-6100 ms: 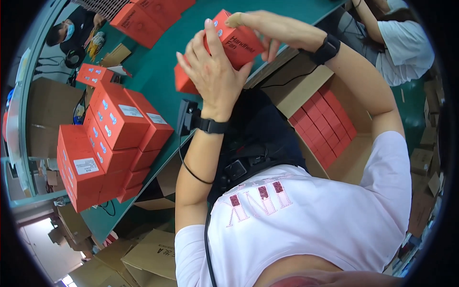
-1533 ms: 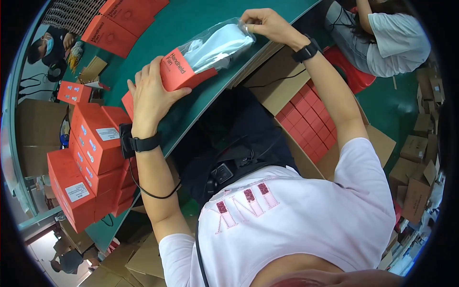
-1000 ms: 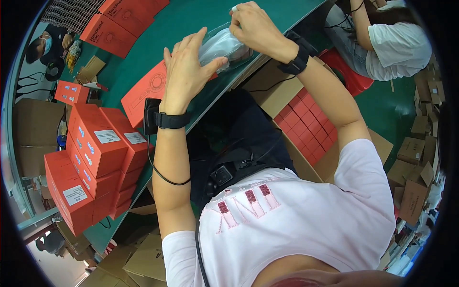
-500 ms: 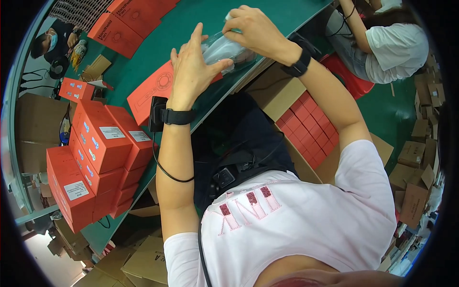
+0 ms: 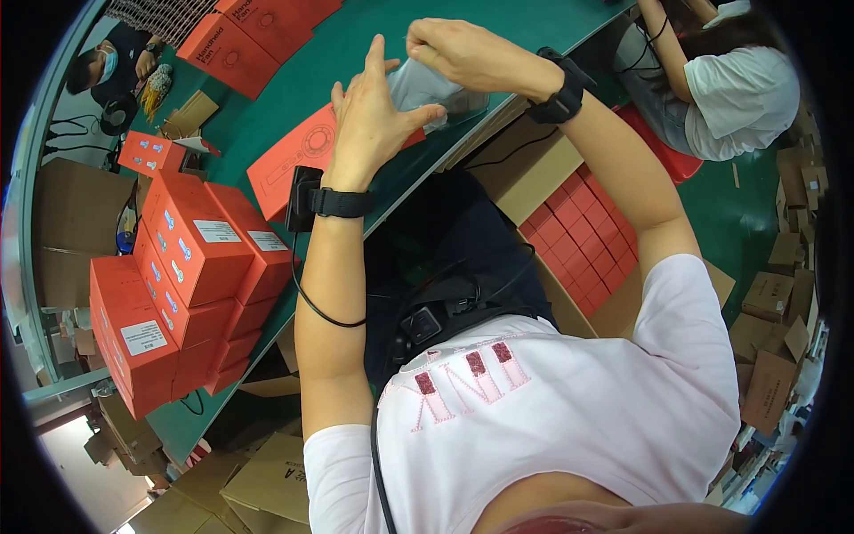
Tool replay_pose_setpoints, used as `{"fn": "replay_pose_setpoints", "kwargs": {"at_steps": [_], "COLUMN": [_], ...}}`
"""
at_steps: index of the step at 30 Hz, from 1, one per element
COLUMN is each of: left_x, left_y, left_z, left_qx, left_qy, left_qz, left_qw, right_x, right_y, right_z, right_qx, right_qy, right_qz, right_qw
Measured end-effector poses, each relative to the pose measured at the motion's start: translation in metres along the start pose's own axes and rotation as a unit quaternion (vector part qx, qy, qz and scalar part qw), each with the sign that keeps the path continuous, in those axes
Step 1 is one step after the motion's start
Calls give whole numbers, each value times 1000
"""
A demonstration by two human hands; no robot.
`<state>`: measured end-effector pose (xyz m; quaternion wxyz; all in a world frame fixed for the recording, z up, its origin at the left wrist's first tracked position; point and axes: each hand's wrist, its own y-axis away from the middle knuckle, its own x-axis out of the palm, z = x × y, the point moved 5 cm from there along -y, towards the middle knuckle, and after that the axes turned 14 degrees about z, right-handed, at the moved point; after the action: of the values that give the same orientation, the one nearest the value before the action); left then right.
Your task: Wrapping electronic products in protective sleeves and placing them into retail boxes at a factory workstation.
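Observation:
A clear plastic bag with a pale item inside lies on the green table; what the item is I cannot make out. My left hand is beside the bag, its fingers stretched out and its thumb reaching along the near side. At the bag's far edge, my right hand has its fingers curled in a pinch on the plastic. A flat orange-red box with a printed fan outline lies partly under my left hand and wrist.
Stacked orange-red boxes stand at the left of the green table. More red boxes line its far side. Right of my lap, an open carton holds several small red boxes. Co-workers sit at far left and upper right.
My right hand has moved slightly down and left, its fingers curling closer over the bag. My left hand keeps its spread pose. The whole view has shifted slightly.

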<state>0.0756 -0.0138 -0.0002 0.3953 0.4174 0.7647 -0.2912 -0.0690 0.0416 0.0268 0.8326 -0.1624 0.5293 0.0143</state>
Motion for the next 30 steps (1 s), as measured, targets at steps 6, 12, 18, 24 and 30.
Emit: {"fn": "replay_pose_setpoints", "kwargs": {"at_steps": [6,12,18,24,30], "left_x": [-2,-15,-56,-79,-45], "left_y": [-5,5,10,45,78], "left_z": [5,-8,15,24,1], "left_qx": [-22,33,139,129,98], "left_qy": [139,250,535,795,937], "left_qz": [92,-108,-408,-192,-37], "left_qw": [986,962,727,561,332], "right_x": [-1,-29,10,-53,-70], "right_y": [-37,-24,47,79,91], "right_z": [62,67,17,66,184], "right_qx": [-105,-55,71,49,-171], "right_qy": [174,17,-155,-192,-127], "right_qz": [-63,-193,-205,-320,-194], "right_qw": [977,980,964,927,958]}}
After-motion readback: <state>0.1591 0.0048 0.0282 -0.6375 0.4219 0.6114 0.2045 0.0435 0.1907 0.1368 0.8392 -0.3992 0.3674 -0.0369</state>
